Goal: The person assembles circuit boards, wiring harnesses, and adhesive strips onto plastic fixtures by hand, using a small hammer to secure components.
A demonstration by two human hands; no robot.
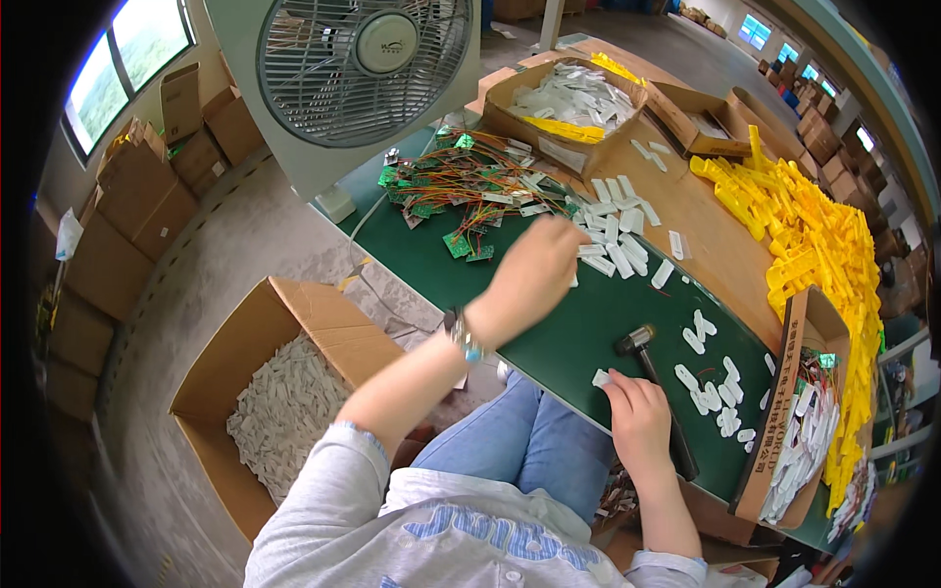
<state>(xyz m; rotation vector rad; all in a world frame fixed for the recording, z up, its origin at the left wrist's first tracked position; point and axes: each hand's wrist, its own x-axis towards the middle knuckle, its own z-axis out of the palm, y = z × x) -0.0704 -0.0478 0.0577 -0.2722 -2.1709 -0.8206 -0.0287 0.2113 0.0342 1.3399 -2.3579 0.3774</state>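
Far out to the left, and lower than the left hand, we have an open cardboard box (333, 318), loaded with pale slim pieces (289, 416). Past the left hand, off to its left, there's the big fan (384, 44) at the table's edge. Just beyond that hand's wrist, a tangle of green circuit boards (454, 245) with orange and red wires!

And here's the left hand (537, 265), stretched out over the green tabletop (554, 348), fingers down at the near edge of a heap of white casings (627, 257); it's blurred, and I can't tell whether it grips one. Further out sits another box (520, 137), filled with whitish parts.

Nearer the body, well apart from the left, the right hand (637, 412) has thumb and fingers pinched on a small white piece (601, 377). Right beside it lies a hammer (649, 363), head beyond the fingers, handle running past the knuckles. Right of that, scattered white parts (725, 392), then a narrow carton (781, 416) of white pieces, and furthest right, a great bank of yellow plastic strips (823, 235)!
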